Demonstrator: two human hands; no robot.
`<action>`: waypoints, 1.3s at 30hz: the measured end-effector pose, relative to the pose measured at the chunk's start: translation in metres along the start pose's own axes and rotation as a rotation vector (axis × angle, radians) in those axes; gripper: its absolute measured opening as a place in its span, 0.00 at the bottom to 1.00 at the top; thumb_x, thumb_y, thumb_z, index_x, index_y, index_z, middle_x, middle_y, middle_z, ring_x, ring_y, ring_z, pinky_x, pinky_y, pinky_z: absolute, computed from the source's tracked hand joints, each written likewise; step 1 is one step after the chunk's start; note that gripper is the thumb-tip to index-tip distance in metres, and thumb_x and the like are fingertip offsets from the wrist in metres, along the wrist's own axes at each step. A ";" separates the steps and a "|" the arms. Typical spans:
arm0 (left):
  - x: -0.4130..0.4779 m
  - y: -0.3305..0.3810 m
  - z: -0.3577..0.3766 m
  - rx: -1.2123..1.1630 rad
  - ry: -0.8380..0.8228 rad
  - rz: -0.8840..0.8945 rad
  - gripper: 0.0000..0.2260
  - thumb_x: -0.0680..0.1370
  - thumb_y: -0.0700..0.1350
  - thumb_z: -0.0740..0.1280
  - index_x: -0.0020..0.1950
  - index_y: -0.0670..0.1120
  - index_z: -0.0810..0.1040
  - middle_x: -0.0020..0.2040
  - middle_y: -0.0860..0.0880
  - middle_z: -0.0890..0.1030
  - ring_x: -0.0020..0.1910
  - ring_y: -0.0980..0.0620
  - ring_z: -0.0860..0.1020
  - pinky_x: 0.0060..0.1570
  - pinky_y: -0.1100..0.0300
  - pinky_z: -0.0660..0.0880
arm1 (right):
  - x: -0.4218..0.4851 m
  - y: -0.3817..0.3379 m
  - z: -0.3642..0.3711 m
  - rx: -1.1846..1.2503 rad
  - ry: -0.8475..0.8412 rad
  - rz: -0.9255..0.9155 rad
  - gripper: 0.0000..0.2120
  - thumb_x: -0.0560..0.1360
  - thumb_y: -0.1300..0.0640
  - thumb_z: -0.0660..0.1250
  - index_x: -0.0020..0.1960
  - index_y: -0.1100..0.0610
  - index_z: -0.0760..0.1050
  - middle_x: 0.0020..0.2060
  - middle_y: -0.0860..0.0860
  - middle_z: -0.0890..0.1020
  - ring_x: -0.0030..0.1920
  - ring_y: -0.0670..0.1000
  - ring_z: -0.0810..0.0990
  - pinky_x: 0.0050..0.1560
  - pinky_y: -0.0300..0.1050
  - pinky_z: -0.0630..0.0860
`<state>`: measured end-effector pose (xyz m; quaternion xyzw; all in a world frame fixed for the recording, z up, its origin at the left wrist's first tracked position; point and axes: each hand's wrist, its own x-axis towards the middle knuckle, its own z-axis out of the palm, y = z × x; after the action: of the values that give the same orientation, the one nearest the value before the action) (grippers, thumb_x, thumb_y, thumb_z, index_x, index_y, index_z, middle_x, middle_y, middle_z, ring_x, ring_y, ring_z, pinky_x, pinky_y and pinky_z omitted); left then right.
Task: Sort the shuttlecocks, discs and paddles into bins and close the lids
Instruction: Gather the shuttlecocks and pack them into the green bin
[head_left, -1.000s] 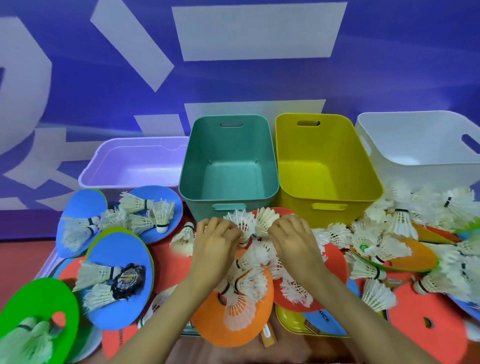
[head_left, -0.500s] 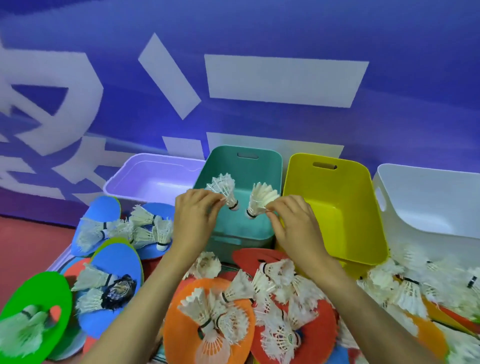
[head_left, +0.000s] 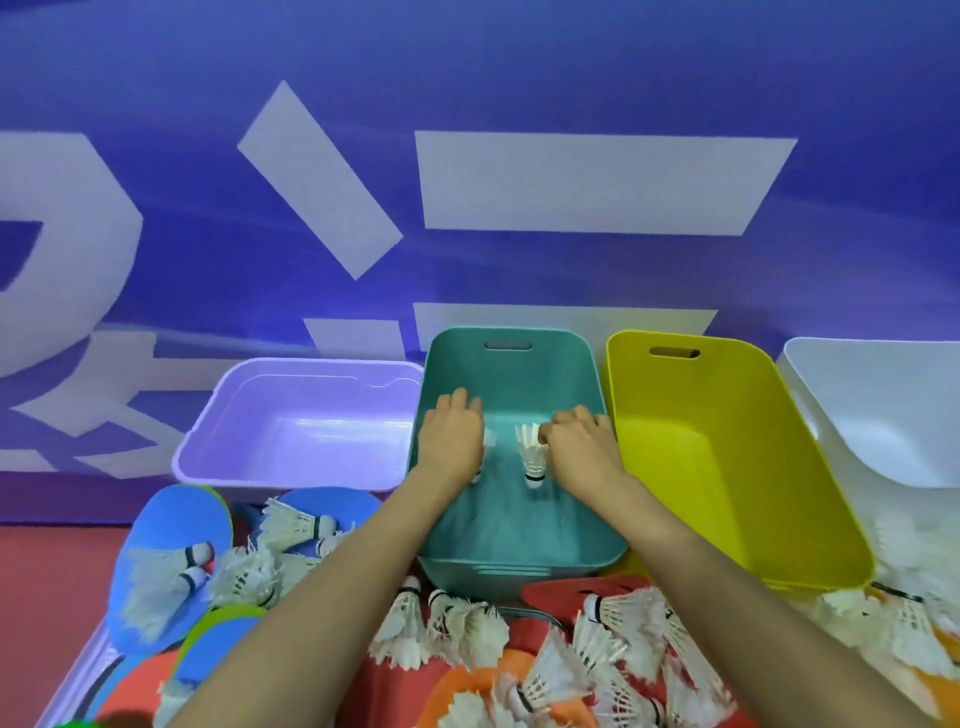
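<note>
Both my hands reach down into the teal bin (head_left: 519, 545). My right hand (head_left: 579, 447) pinches the feather rim of a white shuttlecock (head_left: 532, 454) that hangs cork down. My left hand (head_left: 451, 436) has its fingers curled over a second shuttlecock (head_left: 488, 440), which is mostly hidden behind the hand. In front of the bins lie several loose shuttlecocks (head_left: 613, 639) on coloured foam discs: a blue disc (head_left: 171, 530), a red disc (head_left: 556, 590) and an orange disc (head_left: 462, 686).
A purple bin (head_left: 291, 415) stands left of the teal one. A yellow bin (head_left: 727, 467) and a white bin (head_left: 883, 410) stand to its right. All are open, and no lids are in view. A blue wall rises close behind them.
Each hand picked a shuttlecock from the pile, lifted it over the teal bin's front rim, and has now lowered it inside the bin.
</note>
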<state>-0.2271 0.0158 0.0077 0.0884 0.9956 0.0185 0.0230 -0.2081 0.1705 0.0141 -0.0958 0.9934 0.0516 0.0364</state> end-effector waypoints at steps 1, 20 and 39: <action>-0.001 0.000 -0.002 -0.050 0.044 -0.001 0.19 0.77 0.38 0.62 0.68 0.42 0.66 0.67 0.44 0.67 0.64 0.43 0.67 0.58 0.53 0.67 | -0.001 0.002 0.001 0.025 0.018 0.021 0.17 0.75 0.60 0.61 0.63 0.51 0.72 0.60 0.51 0.75 0.63 0.55 0.68 0.59 0.49 0.64; -0.214 0.033 0.064 -0.398 0.212 -0.288 0.12 0.72 0.44 0.68 0.54 0.44 0.73 0.49 0.45 0.74 0.48 0.43 0.75 0.43 0.52 0.71 | -0.195 -0.010 0.050 0.593 0.377 -0.229 0.11 0.75 0.48 0.63 0.53 0.53 0.73 0.45 0.46 0.78 0.49 0.47 0.73 0.48 0.36 0.67; -0.228 0.018 0.021 -0.598 0.495 -0.255 0.04 0.79 0.45 0.62 0.49 0.46 0.76 0.43 0.53 0.77 0.36 0.53 0.74 0.34 0.56 0.71 | -0.205 -0.011 0.025 0.733 0.461 -0.239 0.04 0.75 0.58 0.66 0.50 0.53 0.77 0.43 0.45 0.80 0.45 0.46 0.76 0.45 0.36 0.70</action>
<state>0.0018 -0.0061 -0.0031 -0.0534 0.9248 0.3248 -0.1908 -0.0036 0.2008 0.0050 -0.1995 0.9102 -0.3311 -0.1486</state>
